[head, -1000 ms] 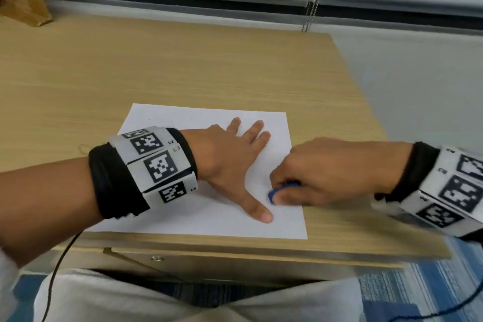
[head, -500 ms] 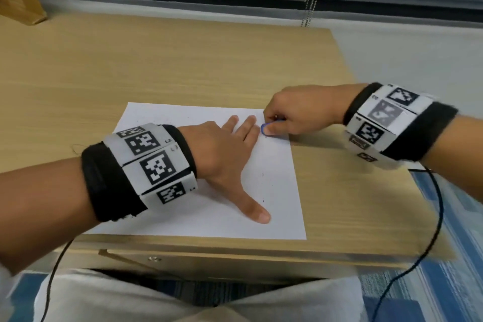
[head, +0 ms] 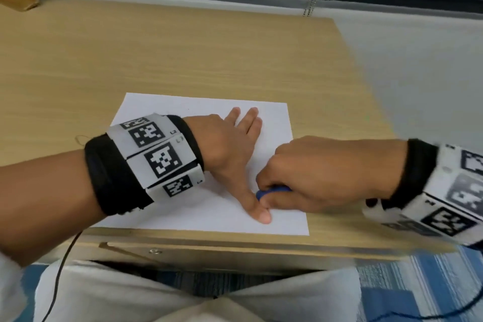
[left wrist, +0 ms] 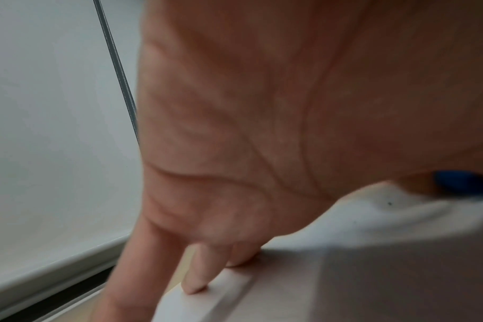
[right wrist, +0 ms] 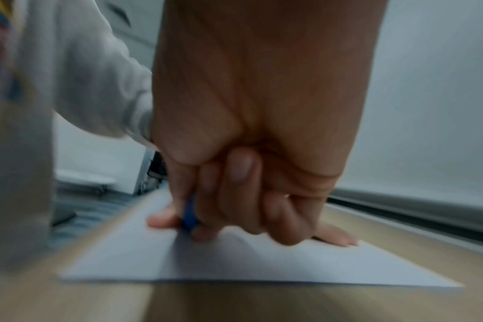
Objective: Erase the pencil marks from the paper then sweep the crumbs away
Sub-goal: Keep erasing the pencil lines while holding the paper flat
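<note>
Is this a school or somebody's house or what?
Probably an office or study room, though I can't be sure: a plain wooden desk with a drawer, a window blind with a bead chain, and blue striped carpet.

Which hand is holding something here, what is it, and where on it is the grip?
The right hand pinches a blue eraser between thumb and fingers, its tip left bare. The left hand holds nothing; it presses flat on the paper.

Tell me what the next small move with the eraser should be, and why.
Probably another short rub. The right hand pinches the blue eraser against the paper, right beside the left thumb, while the left hand lies flat on the sheet. A few dark specks show on the paper, so sweeping seems premature.
</note>
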Action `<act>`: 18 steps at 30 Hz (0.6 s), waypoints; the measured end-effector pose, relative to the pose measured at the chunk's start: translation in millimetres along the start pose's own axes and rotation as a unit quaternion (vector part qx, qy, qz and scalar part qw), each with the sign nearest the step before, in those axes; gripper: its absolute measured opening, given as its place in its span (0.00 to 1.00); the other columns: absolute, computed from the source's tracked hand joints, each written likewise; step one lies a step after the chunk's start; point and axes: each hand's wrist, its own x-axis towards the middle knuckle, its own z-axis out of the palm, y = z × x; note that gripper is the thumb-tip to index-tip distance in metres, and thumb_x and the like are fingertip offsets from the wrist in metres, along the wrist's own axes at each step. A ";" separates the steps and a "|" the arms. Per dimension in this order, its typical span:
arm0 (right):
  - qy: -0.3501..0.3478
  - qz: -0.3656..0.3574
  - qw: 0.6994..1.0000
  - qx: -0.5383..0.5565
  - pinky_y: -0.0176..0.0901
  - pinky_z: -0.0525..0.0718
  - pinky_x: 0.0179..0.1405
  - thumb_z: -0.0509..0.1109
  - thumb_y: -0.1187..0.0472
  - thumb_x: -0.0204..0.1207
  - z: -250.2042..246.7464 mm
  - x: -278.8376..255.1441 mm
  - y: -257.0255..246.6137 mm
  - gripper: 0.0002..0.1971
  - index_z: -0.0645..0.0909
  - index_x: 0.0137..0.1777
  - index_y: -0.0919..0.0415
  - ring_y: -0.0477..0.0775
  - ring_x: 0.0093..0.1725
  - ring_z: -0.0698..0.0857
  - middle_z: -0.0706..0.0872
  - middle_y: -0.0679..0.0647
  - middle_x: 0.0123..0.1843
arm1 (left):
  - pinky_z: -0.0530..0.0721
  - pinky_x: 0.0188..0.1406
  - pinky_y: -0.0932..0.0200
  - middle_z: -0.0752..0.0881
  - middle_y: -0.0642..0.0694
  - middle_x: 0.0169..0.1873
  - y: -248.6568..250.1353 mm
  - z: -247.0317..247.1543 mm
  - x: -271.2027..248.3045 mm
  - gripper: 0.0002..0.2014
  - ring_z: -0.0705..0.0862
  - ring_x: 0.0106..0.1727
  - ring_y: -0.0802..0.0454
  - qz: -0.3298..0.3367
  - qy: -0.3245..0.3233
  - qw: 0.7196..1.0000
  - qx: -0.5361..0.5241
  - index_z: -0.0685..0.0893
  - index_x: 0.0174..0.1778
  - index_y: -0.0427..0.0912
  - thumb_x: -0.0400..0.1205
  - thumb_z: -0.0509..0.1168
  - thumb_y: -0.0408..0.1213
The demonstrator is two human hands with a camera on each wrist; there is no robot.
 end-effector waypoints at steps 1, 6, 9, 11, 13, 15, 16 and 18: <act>-0.005 -0.005 1.000 0.002 0.37 0.69 0.27 0.60 0.45 0.82 -1.4 -0.7 -0.4 0.17 0.78 0.38 0.54 0.48 0.27 0.75 0.76 0.47 0.25 | 0.53 0.80 0.39 0.21 0.46 0.79 1.7 -0.1 -0.1 0.77 0.28 0.83 0.43 -0.001 -0.003 1.000 0.000 0.23 0.80 0.38 0.56 0.62 0.83; 0.034 0.087 0.995 -0.042 0.43 0.68 0.32 0.59 0.45 0.82 -20.5 7.0 32.3 0.18 0.78 0.38 0.56 0.46 0.27 0.73 0.77 0.48 0.28 | 0.55 0.80 0.40 0.20 0.48 0.78 0.8 0.7 1.2 0.78 0.27 0.82 0.45 -0.003 -0.003 1.000 -0.013 0.21 0.79 0.40 0.53 0.62 0.84; -0.016 0.027 0.999 -0.029 0.44 0.70 0.31 0.58 0.44 0.82 -5.2 -6.7 0.5 0.17 0.77 0.39 0.54 0.49 0.27 0.73 0.75 0.47 0.26 | 0.54 0.80 0.40 0.20 0.47 0.78 0.8 1.6 1.7 0.78 0.27 0.82 0.43 -0.001 -0.005 1.000 -0.005 0.22 0.79 0.39 0.54 0.62 0.84; -0.030 0.023 0.999 -0.014 0.43 0.72 0.31 0.58 0.43 0.82 -9.3 -7.5 0.5 0.18 0.76 0.38 0.54 0.49 0.28 0.74 0.76 0.48 0.27 | 0.54 0.80 0.39 0.20 0.47 0.78 0.8 1.8 2.2 0.78 0.26 0.82 0.43 -0.002 -0.007 1.000 -0.007 0.22 0.79 0.39 0.53 0.62 0.84; -0.003 0.071 0.997 -0.025 0.45 0.70 0.32 0.59 0.44 0.82 -17.8 -4.4 19.4 0.18 0.77 0.38 0.56 0.47 0.28 0.74 0.77 0.47 0.28 | 0.55 0.79 0.38 0.20 0.48 0.78 0.7 2.0 2.6 0.79 0.27 0.82 0.44 -0.001 -0.003 1.000 -0.010 0.22 0.79 0.39 0.52 0.62 0.84; 0.020 0.084 0.996 -0.037 0.45 0.70 0.33 0.58 0.44 0.82 -14.9 -5.2 23.4 0.18 0.76 0.39 0.57 0.46 0.28 0.73 0.76 0.47 0.28 | 0.56 0.79 0.38 0.20 0.48 0.79 0.2 1.7 3.5 0.78 0.28 0.82 0.44 -0.001 0.001 1.000 -0.007 0.22 0.79 0.39 0.53 0.62 0.84; 0.015 0.072 0.997 -0.038 0.46 0.70 0.33 0.58 0.45 0.82 -12.0 -8.2 14.5 0.17 0.76 0.40 0.56 0.45 0.28 0.72 0.75 0.47 0.28 | 0.55 0.80 0.39 0.20 0.47 0.79 0.1 1.6 3.6 0.78 0.28 0.82 0.43 0.000 0.000 1.000 -0.003 0.22 0.79 0.39 0.54 0.62 0.84; -0.018 0.045 0.998 -0.036 0.44 0.72 0.33 0.56 0.44 0.83 -4.0 -16.3 -6.9 0.17 0.75 0.40 0.54 0.45 0.27 0.71 0.74 0.46 0.28 | 0.53 0.80 0.39 0.20 0.46 0.78 1.2 1.5 3.4 0.78 0.27 0.82 0.42 0.002 -0.008 1.000 -0.004 0.22 0.79 0.38 0.55 0.62 0.84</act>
